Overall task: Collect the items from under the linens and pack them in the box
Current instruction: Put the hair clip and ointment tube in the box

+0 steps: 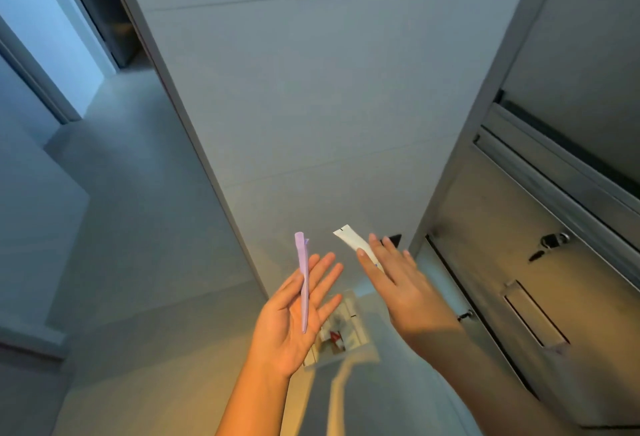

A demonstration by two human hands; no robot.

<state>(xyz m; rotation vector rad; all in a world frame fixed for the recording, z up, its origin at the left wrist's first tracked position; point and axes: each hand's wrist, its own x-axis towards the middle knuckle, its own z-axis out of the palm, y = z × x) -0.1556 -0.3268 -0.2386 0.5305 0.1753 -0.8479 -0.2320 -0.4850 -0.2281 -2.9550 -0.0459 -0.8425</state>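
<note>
Metal cabinet [519,279] at 3 o'clock. Box [349,331] on floor at 6, partly behind hands. L hand [294,314] palm-up, fingers flat, purple stick [303,276] lying across it. R hand [398,279] at its 2 o'clock, fingers straight over white tube [349,238]; grip underneath hidden, can't tell.

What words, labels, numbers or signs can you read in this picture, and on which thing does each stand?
No text here can be read.
White tube at the right hand: a small black mark and a blue patch, too blurred to read.
Red and white pack in the box: print too small.
Lilac stick on the left hand: no print shows.
</note>
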